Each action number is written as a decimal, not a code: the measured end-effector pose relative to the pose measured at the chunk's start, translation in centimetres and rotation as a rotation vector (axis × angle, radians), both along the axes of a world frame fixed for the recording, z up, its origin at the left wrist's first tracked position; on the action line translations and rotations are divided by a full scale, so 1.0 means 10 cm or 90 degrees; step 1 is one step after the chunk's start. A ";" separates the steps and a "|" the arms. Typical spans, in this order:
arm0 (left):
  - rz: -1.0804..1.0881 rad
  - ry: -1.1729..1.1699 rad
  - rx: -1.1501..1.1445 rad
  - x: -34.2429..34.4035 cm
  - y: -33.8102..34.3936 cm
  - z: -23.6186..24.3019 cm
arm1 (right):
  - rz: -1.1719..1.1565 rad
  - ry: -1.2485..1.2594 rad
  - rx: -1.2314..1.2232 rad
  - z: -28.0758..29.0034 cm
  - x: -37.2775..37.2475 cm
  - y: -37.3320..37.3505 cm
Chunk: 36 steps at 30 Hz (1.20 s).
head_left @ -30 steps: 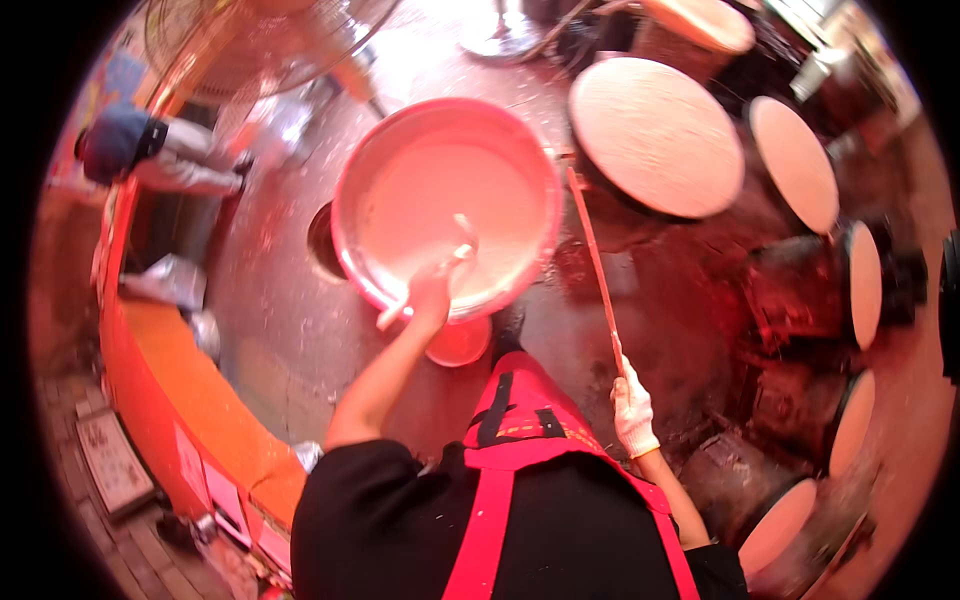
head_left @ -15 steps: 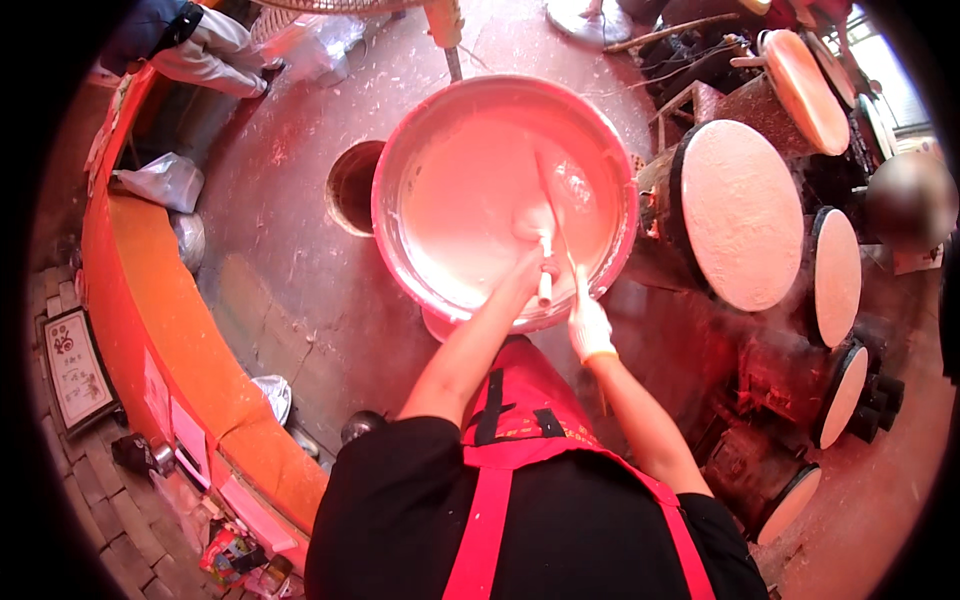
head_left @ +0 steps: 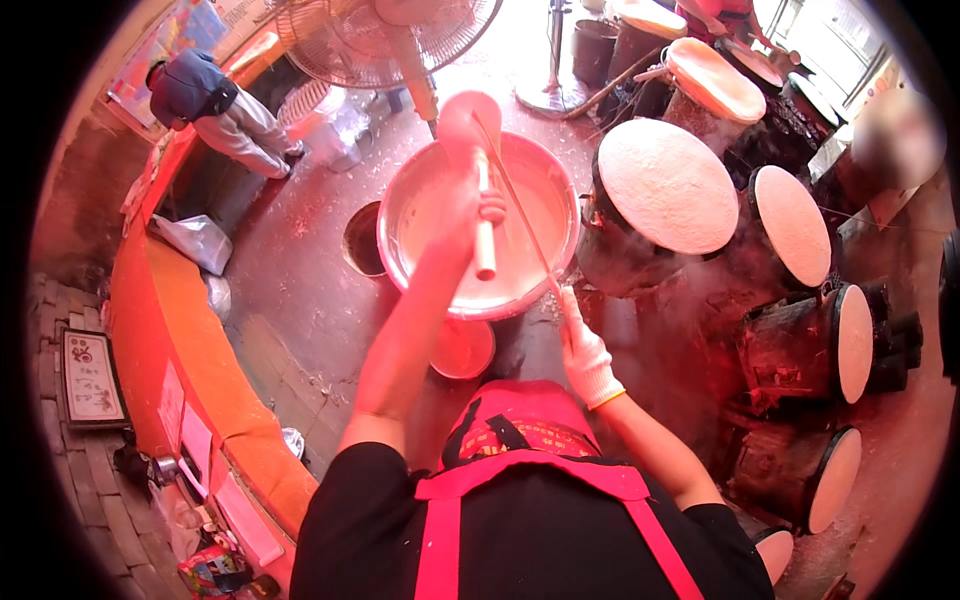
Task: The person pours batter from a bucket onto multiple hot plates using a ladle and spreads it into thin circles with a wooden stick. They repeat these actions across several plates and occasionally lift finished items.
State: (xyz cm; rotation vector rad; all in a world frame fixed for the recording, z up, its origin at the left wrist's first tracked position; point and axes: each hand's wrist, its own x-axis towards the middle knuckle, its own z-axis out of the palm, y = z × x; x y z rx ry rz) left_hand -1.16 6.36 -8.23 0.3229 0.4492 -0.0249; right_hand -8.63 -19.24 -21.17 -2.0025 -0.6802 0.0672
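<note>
Raised since the earlier frame: left hand (head_left: pixel 470 205), now closed around a pale ladle handle (head_left: pixel 485 225), its round ladle head (head_left: pixel 468 120) lifted above the far rim of the metal basin (head_left: pixel 400 245). Right hand (head_left: pixel 585 355), white-gloved, grips a thin stick (head_left: pixel 520 205) slanting across the basin. Basin: holds pale batter, stands on wet reddish floor (head_left: pixel 300 300). Right side: 5 cloth-topped steaming drums (head_left: pixel 665 185) in an arc. Left: curved orange counter (head_left: pixel 160 330). Far end: standing fan (head_left: pixel 385 35); another person (head_left: pixel 215 105) bending.
</note>
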 end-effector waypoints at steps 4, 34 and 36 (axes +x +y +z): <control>-0.024 -0.039 0.453 -0.23 0.35 0.98 | -0.011 -0.100 -0.046 0.52 0.02 0.05; -1.509 -0.137 0.590 -2.25 -3.09 1.08 | -1.037 0.105 0.304 0.17 -5.39 -0.29; -1.564 -0.442 0.632 -2.71 -3.72 1.10 | -1.095 0.055 0.232 0.51 -5.71 -0.26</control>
